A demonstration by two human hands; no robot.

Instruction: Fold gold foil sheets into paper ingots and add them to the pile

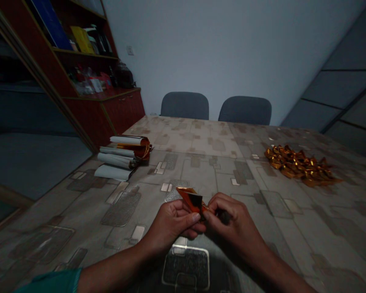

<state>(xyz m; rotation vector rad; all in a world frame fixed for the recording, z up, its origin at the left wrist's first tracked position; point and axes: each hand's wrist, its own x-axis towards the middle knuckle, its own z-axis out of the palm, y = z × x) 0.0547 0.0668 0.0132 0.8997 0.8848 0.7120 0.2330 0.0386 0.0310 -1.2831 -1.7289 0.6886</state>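
Between my two hands is a folded piece of shiny gold-orange foil paper (189, 198), held above the tabletop near the front middle. My left hand (179, 219) is closed on its left side, with the thumb pressed over the lower part and fingers behind. My right hand (228, 215) pinches the right end of the same foil paper between thumb and forefinger. The piece has a pointed upper left corner and a dark shaded fold. What lies under the fingertips is hidden.
A patterned cloth covers the table (201, 171). At the left lie stacked, bent bundles of foil paper (118, 158); at the right, a cluster of folded gold foil pieces (299, 165). Two grey chairs (184, 106) stand behind, and a red cabinet (122, 108) is at the back left.
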